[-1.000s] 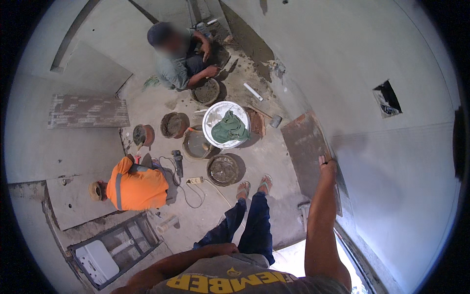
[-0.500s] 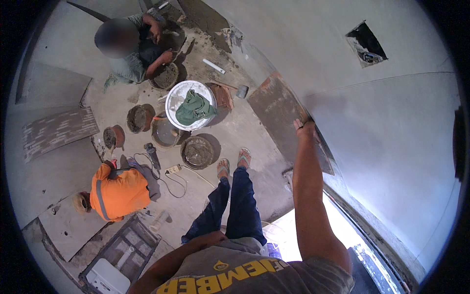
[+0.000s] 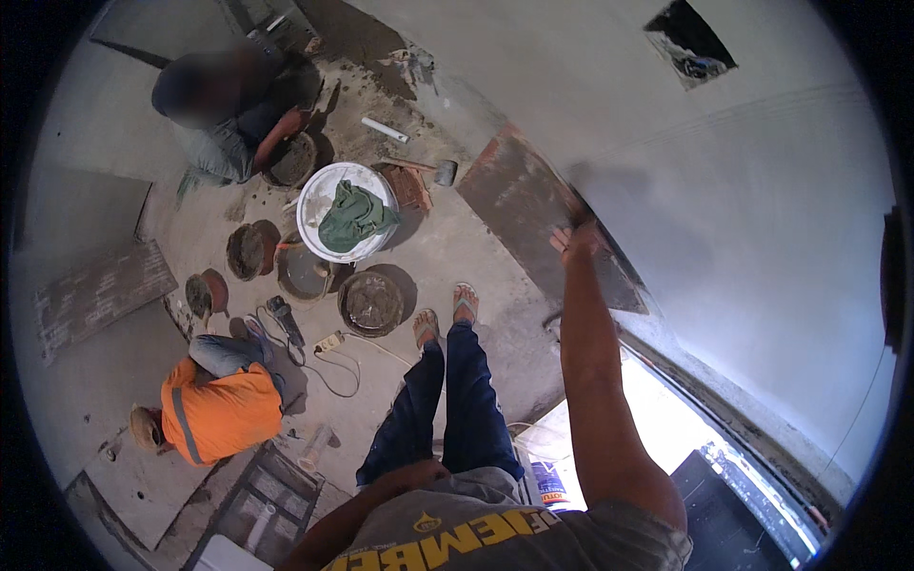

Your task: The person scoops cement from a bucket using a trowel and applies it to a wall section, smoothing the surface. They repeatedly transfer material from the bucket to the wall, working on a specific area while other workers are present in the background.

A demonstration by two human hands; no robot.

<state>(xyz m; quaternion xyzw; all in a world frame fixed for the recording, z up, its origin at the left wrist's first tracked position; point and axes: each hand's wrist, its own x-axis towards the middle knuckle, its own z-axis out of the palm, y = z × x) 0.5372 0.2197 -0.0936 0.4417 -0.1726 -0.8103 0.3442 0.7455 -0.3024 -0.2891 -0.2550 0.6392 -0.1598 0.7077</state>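
My right arm reaches forward to the right. My right hand (image 3: pixel 575 240) is at the upper edge of a large brown panel (image 3: pixel 522 209) that leans against the wall, its fingers stretched out over the panel's face. I cannot make out a grip on the edge. My left hand (image 3: pixel 421 472) rests against my waist, its fingers hidden. A rubber mallet (image 3: pixel 445 172) lies beyond the panel's far left corner.
A lidded white bucket (image 3: pixel 307 228) bears a green cloth (image 3: pixel 354 217). Mortar tubs (image 3: pixel 371 303), an angle grinder (image 3: pixel 285 320) and a power strip (image 3: pixel 328 342) lie about. A person in orange (image 3: pixel 221 407) crouches left; another person (image 3: pixel 214 143) works at far left.
My view has shifted, so the far things sit further left and higher. My right hand stays at the panel. The person in orange has drawn the reaching arm in.
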